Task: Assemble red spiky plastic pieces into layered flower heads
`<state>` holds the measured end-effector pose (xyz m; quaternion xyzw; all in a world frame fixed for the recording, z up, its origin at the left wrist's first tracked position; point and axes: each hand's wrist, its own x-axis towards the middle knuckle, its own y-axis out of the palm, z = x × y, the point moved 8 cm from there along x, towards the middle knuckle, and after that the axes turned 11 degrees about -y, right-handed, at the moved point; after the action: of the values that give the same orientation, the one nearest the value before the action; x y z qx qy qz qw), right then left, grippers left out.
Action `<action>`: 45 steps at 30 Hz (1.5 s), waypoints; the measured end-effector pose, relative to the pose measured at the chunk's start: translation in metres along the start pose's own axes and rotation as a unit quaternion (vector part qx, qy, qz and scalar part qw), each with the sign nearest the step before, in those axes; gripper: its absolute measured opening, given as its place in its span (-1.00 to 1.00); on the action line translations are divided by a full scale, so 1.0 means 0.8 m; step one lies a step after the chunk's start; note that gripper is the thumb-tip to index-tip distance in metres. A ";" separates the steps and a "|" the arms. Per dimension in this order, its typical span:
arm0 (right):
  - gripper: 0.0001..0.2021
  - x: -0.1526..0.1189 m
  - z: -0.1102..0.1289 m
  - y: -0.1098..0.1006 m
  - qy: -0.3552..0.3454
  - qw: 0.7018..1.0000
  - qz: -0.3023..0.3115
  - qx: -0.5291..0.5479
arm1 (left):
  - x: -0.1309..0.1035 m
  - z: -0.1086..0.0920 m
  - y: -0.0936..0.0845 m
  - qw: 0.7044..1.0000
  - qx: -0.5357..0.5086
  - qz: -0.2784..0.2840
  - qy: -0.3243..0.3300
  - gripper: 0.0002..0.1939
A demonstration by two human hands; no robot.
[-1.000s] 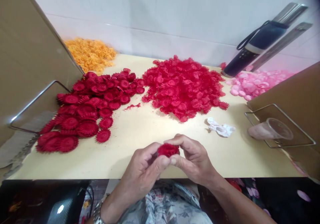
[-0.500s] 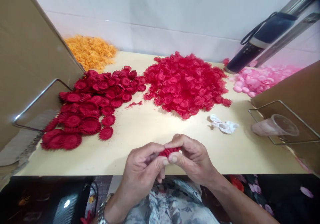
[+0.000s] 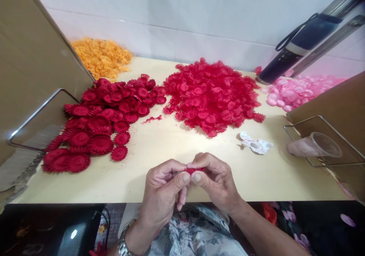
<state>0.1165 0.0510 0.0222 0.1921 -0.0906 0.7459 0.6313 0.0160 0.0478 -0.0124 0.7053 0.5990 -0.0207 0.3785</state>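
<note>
Both hands meet near the table's front edge. A small red petal piece (image 3: 195,170) is pinched between them, mostly covered by thumbs and fingers. My left hand (image 3: 168,187) wears a metal watch at the wrist and grips the piece's left side. My right hand (image 3: 215,178) grips its right side, thumb in front. Behind the hands lies a large heap of bright red toothed discs (image 3: 212,96). To the left, darker red layered rosettes (image 3: 99,123) are piled, some thicker than others.
Orange pieces (image 3: 101,58) are heaped at the back left, pink petals (image 3: 302,90) at the right. A crumpled tissue (image 3: 256,143), a plastic cup (image 3: 312,145) in a wire holder, a dark bottle (image 3: 299,46) and cardboard walls (image 3: 37,58) stand around.
The fingers have closed further over the red piece, so less of it shows. Both hands have shifted slightly, with the thumbs a little higher.
</note>
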 end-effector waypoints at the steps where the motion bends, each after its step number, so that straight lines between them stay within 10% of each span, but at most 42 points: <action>1: -0.90 -0.001 -0.002 0.000 0.006 1.000 -0.012 0.000 | 0.001 0.000 0.001 1.000 0.000 -0.007 -0.002 -0.81; 7: -0.82 -0.003 -0.015 -0.008 0.043 0.995 -0.088 0.003 | 0.009 0.000 0.007 1.000 -0.001 -0.012 -0.003 -0.73; 18: -0.87 0.004 0.000 -0.016 0.016 0.995 0.021 -0.097 | 0.007 -0.009 0.001 0.998 0.033 0.034 0.031 -0.88; 26: -0.80 0.006 0.021 -0.001 -0.088 0.973 0.085 -0.198 | 0.009 0.003 0.007 0.995 0.048 0.073 -0.057 -0.77; 35: -0.96 0.003 0.008 -0.002 -0.047 0.992 0.052 -0.108 | 0.015 0.028 0.016 0.984 -0.007 0.110 -0.143 -0.77; 45: -0.76 0.004 0.009 -0.009 0.010 0.985 0.106 -0.137 | 0.007 0.000 0.008 0.995 0.049 0.077 -0.030 -0.84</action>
<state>0.1245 0.0527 0.0291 0.0855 -0.2050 0.7910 0.5701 0.0232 0.0523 -0.0121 0.7661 0.5296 -0.0419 0.3617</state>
